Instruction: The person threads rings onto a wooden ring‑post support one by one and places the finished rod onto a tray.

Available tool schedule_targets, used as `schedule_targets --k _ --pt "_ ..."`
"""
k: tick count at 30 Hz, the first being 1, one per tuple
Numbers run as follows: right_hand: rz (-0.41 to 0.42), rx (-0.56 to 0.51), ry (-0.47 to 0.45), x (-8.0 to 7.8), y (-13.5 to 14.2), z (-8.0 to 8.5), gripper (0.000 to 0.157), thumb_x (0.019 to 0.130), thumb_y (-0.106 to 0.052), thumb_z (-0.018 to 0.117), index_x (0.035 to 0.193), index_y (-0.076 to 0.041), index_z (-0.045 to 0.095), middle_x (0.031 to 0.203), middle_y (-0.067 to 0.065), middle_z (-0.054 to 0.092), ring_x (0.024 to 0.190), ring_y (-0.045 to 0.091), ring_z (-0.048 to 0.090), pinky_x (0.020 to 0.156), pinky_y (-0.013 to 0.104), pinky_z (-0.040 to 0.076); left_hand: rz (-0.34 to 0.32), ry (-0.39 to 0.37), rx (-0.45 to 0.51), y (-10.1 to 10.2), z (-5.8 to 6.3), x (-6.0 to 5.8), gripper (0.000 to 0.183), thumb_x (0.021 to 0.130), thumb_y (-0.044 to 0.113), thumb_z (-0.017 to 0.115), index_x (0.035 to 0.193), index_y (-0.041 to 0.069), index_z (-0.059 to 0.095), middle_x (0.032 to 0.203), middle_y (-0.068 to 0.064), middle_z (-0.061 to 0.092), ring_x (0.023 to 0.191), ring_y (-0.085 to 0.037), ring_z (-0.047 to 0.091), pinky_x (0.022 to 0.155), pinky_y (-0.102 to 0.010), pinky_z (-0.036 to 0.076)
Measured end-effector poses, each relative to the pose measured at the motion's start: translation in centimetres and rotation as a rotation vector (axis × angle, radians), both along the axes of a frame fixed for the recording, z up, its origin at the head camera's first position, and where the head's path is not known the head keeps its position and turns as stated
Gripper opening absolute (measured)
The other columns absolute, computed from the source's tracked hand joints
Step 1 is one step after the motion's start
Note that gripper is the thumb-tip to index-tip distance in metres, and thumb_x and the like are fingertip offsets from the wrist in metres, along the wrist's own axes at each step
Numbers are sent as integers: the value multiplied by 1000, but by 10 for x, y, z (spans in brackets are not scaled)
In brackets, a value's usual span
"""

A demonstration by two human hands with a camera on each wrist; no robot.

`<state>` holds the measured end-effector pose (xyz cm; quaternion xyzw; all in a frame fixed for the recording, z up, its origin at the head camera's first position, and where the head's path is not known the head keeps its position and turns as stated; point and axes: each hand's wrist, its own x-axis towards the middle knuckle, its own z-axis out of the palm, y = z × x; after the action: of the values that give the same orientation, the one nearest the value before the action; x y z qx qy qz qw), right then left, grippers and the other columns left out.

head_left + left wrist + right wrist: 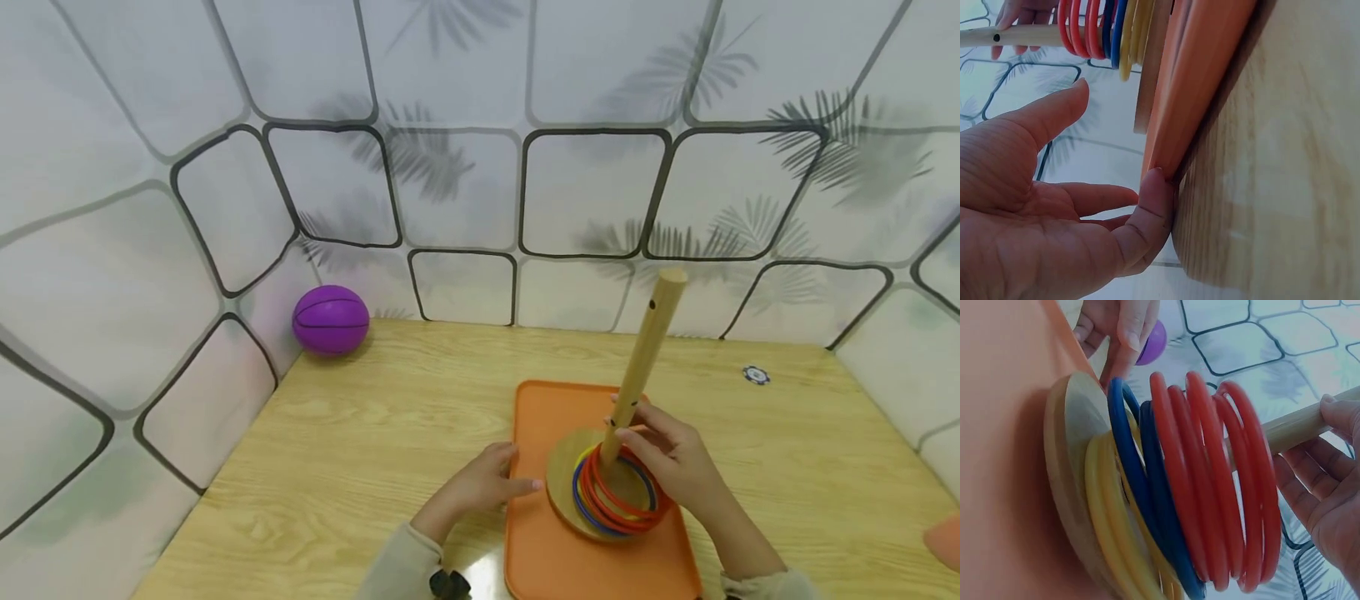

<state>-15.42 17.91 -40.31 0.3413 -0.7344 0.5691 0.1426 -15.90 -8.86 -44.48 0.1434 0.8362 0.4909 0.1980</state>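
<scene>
A wooden ring-toss stand stands on an orange tray (555,400), its round base (558,479) under a tall pole (651,350) with dark dots. Red rings (1210,487), blue rings (1124,440) and yellow rings (1100,506) are stacked round the foot of the pole, the red uppermost. My right hand (678,462) holds the lower pole just above the rings, thumb on one side and fingers behind. At the tray's left edge, fingertips of my left hand (483,482) touch the rim. Its thumb is spread over the tray, apart from the stand.
A purple ball (330,321) sits at the table's back left corner by the patterned wall covering (461,287). Toward the back right lies a small poker chip (756,375) on the wood-grain table (420,383). Part of an orange object (945,542) shows at the right edge.
</scene>
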Motion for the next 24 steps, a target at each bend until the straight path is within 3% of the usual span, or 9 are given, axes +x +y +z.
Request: schedule_targets --k 8,16,21,24 --pt "-26 34 23 -6 -6 -7 40 85 19 55 123 7 57 106 -8 67 93 10 66 73 27 56 -7 13 17 -2 -1 5 76 86 27 71 139 -13 34 143 -30 31 130 -43 34 103 -49 37" --pt "41 -79 6 -4 -8 -17 46 86 21 49 127 3 56 108 1 66 100 9 63 80 21 53 -30 -53 18 -6 -1 11 76 89 34 66 142 -9 33 148 -27 26 132 -43 31 104 -52 33" --pt "-112 126 21 5 1 -25 38 90 13 50 126 2 56 117 2 62 107 2 57 86 15 48 -63 -36 33 -14 -4 12 75 91 37 62 143 -8 31 148 -26 24 132 -43 31 104 -54 33" --pt "-264 312 3 16 22 -28 36 93 2 53 129 -3 55 122 4 59 112 3 52 90 10 40 -103 11 23 -21 -5 13 69 93 38 58 138 -9 37 138 -26 39 118 -37 46 95 -50 42"
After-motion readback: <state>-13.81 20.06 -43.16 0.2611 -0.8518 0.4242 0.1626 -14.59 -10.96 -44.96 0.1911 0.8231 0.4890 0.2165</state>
